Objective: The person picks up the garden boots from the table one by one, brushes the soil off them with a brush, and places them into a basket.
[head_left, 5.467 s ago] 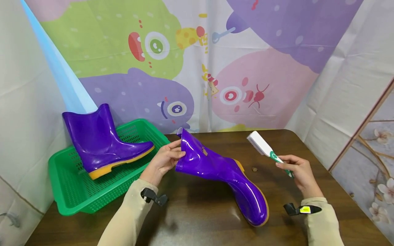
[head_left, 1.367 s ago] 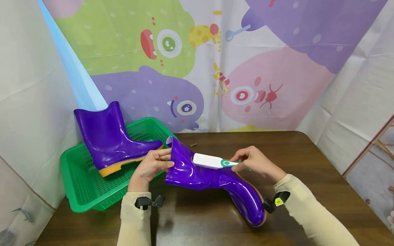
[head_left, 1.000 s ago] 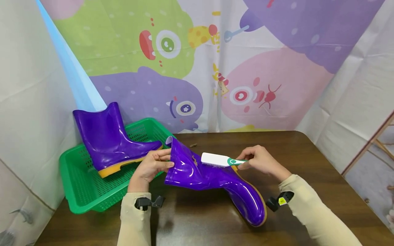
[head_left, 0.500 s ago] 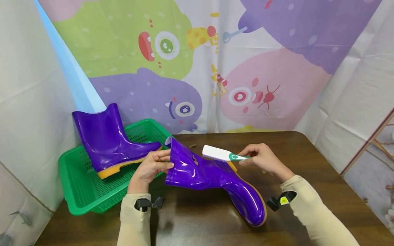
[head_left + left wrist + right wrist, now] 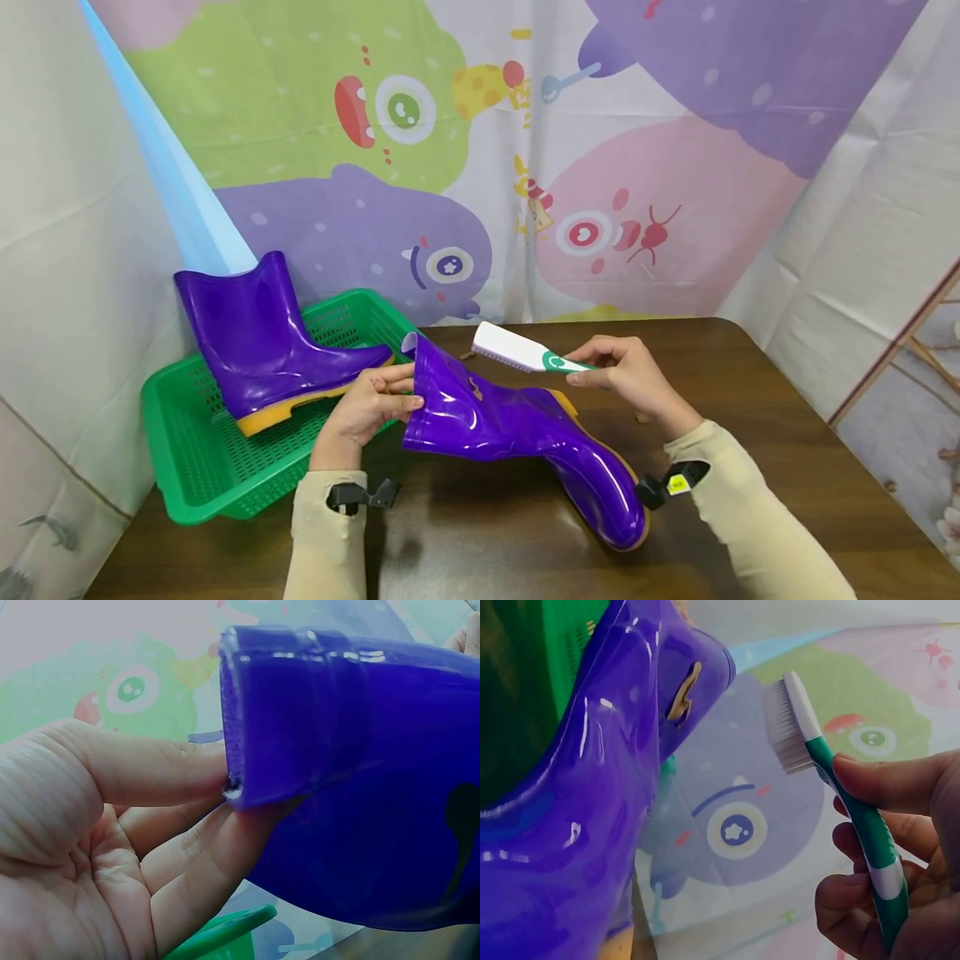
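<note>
A purple rubber boot point(image 5: 517, 417) with a yellow sole lies on its side, its toe towards the lower right. My left hand point(image 5: 375, 408) pinches the rim of the boot's shaft between thumb and fingers; the left wrist view shows this rim point(image 5: 234, 720) up close. In my right hand point(image 5: 626, 375) is a white and green scrub brush point(image 5: 517, 348), gripped by its handle. Its bristles point(image 5: 784, 727) face the boot but stand apart from it, above the shaft. A brown smear point(image 5: 684, 694) of dirt marks the shaft's upper side.
A second purple boot point(image 5: 240, 333) stands tilted in a green plastic basket point(image 5: 168, 467) at the left. Small brown crumbs point(image 5: 641, 417) lie on the dark wooden table point(image 5: 480, 533). A cartoon-printed curtain point(image 5: 300, 108) hangs behind it.
The brush came from the right onto the boot's shaft, slid along it, then lifted off and is now raised up and leftward. My left hand keeps its grip on the rim.
</note>
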A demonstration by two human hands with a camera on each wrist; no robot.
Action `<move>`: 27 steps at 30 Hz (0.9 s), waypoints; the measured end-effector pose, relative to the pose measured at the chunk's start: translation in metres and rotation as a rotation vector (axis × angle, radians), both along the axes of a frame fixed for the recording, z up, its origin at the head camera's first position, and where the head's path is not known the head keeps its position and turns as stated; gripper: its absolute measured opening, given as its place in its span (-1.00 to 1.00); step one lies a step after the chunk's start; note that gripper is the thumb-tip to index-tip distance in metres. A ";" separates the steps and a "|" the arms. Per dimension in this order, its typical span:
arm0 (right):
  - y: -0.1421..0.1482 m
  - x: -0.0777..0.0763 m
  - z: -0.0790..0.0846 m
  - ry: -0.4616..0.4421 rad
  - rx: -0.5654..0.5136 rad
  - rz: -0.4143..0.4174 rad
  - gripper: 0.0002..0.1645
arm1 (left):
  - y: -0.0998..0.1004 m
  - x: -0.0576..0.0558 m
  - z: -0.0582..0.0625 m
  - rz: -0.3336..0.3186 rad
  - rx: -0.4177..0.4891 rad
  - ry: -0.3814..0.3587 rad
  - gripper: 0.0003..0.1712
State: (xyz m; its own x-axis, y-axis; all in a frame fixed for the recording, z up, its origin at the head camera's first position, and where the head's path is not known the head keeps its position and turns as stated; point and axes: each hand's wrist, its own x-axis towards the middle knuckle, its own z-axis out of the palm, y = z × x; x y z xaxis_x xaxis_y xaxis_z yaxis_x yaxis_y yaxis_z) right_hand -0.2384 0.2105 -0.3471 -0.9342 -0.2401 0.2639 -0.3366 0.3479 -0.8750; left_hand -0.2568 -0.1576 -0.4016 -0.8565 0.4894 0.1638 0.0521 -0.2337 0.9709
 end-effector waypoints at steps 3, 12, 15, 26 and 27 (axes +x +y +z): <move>-0.005 -0.001 -0.001 -0.015 -0.005 0.017 -0.72 | -0.001 0.001 0.001 0.003 -0.002 0.005 -0.43; -0.015 -0.001 -0.011 -0.116 0.023 0.093 -0.77 | -0.001 0.001 0.001 -0.009 0.001 0.015 -0.38; -0.014 -0.001 -0.013 -0.120 0.052 0.116 -0.78 | -0.001 0.001 0.000 -0.011 0.000 0.007 -0.35; 0.000 0.001 -0.007 -0.097 0.235 0.131 -0.83 | -0.003 0.000 0.000 -0.008 -0.016 -0.003 -0.37; 0.001 0.002 -0.006 -0.092 0.243 0.135 -0.82 | -0.003 0.000 0.000 -0.008 -0.016 -0.004 -0.36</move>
